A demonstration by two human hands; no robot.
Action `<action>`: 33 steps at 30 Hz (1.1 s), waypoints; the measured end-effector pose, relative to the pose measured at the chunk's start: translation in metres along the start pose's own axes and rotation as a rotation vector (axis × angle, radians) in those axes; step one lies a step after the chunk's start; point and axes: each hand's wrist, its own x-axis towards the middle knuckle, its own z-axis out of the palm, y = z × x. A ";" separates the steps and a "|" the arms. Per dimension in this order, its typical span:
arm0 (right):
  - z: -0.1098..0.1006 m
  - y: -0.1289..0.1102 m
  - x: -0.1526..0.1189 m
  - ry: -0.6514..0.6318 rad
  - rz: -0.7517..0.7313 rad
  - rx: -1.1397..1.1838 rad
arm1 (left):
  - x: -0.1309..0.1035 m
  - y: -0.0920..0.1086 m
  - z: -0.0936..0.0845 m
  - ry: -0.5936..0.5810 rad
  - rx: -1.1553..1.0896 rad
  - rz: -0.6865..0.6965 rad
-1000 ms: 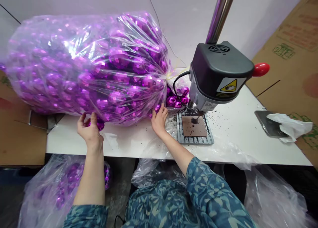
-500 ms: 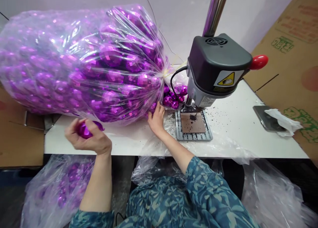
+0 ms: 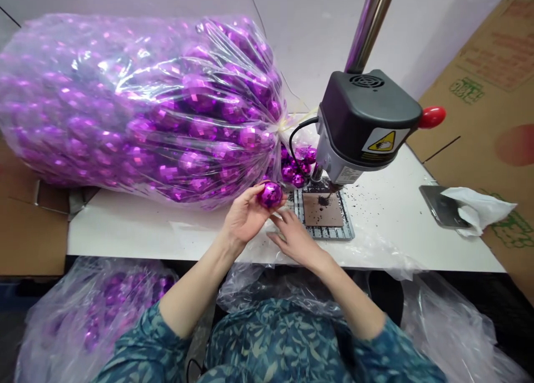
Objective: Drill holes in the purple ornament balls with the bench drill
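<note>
A shiny purple bauble (image 3: 270,194) sits in the fingers of my left hand (image 3: 247,215), just in front of the tied neck of a big clear bag of purple baubles (image 3: 179,122). Close beside it, my right hand (image 3: 295,239) has its fingers apart, with the fingertips just below the bauble; whether they touch it I cannot tell. To the right stands a small bench drill press (image 3: 369,122) with a red-knobbed handle. A brown board (image 3: 323,209) strewn with dark shavings lies on its base.
Several loose purple baubles (image 3: 298,169) lie behind my hands, beside the drill column. A phone (image 3: 442,206) with a crumpled white tissue (image 3: 479,205) rests at the right. Cardboard boxes (image 3: 492,116) flank the white table (image 3: 387,205). Below hangs another bag of baubles (image 3: 100,311).
My left hand has carried the bauble rightward to the middle, beside my right hand. The right hand has drawn back from the bag's neck toward the board.
</note>
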 end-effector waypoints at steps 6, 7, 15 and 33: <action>-0.130 -0.005 -0.105 -0.094 0.039 0.232 | 0.028 -0.043 0.003 -0.087 -0.010 -0.154; -0.147 -0.009 -0.112 0.133 0.065 0.297 | 0.033 -0.049 0.005 -0.063 -0.039 -0.169; -0.202 -0.021 -0.083 1.033 -0.008 0.386 | 0.064 -0.067 0.017 0.006 -0.061 -0.266; -0.209 0.007 -0.024 1.155 -0.274 0.390 | 0.062 -0.073 0.000 -0.169 0.172 -0.099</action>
